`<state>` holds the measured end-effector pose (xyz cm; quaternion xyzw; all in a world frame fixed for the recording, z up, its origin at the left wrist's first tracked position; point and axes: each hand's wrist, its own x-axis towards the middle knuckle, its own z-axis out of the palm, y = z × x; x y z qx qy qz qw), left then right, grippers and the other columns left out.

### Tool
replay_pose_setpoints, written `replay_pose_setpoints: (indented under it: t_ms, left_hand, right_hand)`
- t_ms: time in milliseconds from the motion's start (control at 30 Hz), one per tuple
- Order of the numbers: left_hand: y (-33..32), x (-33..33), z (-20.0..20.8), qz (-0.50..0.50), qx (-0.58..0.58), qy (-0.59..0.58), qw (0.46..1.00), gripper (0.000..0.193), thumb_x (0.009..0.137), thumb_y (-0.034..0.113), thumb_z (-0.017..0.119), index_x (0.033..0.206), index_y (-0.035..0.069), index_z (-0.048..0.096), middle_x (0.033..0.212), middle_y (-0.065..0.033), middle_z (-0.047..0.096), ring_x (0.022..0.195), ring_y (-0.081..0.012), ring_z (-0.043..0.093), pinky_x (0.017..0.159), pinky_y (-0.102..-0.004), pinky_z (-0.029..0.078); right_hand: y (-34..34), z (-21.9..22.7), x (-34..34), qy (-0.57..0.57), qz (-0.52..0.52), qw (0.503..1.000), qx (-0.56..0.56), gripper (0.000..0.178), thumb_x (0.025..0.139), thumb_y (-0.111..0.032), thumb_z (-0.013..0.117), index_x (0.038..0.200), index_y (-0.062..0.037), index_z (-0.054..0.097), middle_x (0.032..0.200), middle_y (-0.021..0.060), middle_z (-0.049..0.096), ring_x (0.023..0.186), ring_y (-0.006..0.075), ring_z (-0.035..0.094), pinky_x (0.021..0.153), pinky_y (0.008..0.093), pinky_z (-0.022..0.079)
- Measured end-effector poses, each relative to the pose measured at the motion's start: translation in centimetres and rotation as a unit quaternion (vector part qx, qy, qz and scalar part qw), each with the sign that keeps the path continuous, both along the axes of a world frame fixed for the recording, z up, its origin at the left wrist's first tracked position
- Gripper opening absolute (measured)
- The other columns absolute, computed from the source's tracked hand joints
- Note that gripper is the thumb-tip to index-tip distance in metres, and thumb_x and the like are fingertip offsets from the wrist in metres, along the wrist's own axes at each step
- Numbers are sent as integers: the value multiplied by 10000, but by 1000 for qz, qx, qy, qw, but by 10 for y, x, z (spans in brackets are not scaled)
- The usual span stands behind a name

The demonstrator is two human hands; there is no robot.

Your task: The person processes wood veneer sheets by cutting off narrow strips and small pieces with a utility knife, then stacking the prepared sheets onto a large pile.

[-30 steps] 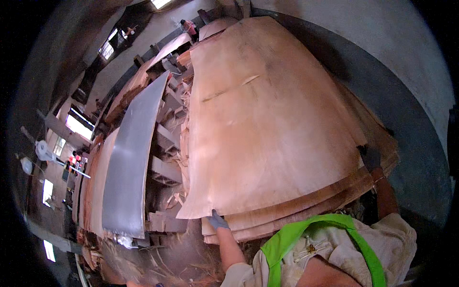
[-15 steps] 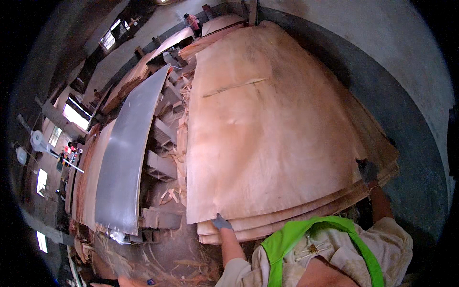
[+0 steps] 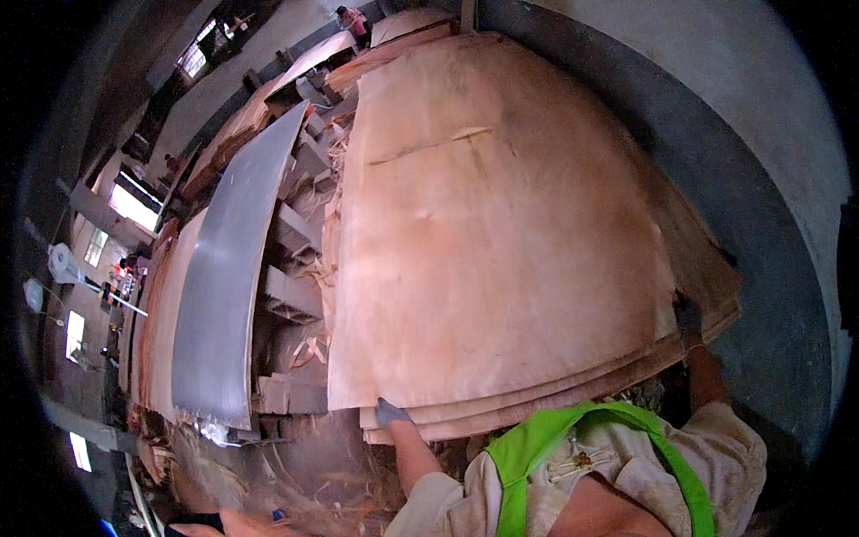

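A large, thin sheet of pale wood veneer [image 3: 501, 268] lies on top of a stack of similar sheets [image 3: 465, 430]. Its left edge overhangs the stack. A long split runs across its far part. My left hand [image 3: 392, 412], in a grey glove, is closed on the near edge close to the left corner, thumb on top and fingers hidden below. At the near right corner, my right hand [image 3: 689, 318] in a dark glove grips the sheet's side; its fingers are partly hidden in shadow.
Left of the stack, a long board with a grey top [image 3: 233, 268] lies on other sheets. Blocks [image 3: 293, 294] and wood scraps [image 3: 309, 351] fill the gap between. A wall [image 3: 761, 197] curves along the right. A person [image 3: 354, 25] stands at the far end.
The top sheet has slid a little to the left over the stack, and my left hand has moved left with it. My right hand stays at the right corner. The whole view has shifted slightly.
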<state>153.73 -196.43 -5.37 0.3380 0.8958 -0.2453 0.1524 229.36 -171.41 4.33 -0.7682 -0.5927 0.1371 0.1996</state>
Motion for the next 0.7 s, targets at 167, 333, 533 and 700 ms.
replay_pose_setpoints:
  t_ms: [167, 333, 533, 700]
  left_hand:
    - [-77, -29, -29, 148, 323, -184, 917, 600, 925, 401, 382, 1403, 62, 255, 1467, -79, 241, 1334, -192, 266, 1064, -308, 244]
    - [-27, 13, -15, -31, 5, 19, 999, 475, 908, 333, 439, 1272, 31, 403, 1331, -93, 437, 1193, -221, 449, 972, -311, 373]
    - [-26, 19, -7, 3, 105, 22, 994, 401, 893, 311, 471, 1197, 51, 493, 1255, -116, 522, 1107, -257, 536, 931, -368, 433]
    - [-41, 62, 12, 127, 178, -54, 974, 415, 895, 333, 482, 1226, 83, 487, 1280, -115, 500, 1126, -241, 522, 928, -398, 430]
  right_hand:
    - [-31, 11, -35, 42, 24, 999, -25, 434, 893, -373, 500, 1129, -22, 595, 1088, 170, 619, 1005, 337, 573, 856, 399, 441]
    - [-14, 11, -30, 24, 39, 995, 85, 405, 901, -355, 496, 1095, -19, 612, 1058, 190, 617, 968, 337, 577, 820, 410, 449]
    - [15, 2, -17, -35, 26, 999, -23, 383, 901, -324, 496, 1124, -27, 589, 1050, 198, 611, 940, 336, 574, 809, 411, 441]
    - [-9, -18, 15, -58, 49, 997, 13, 410, 896, -329, 506, 1187, -45, 556, 1105, 184, 597, 998, 318, 561, 858, 399, 432]
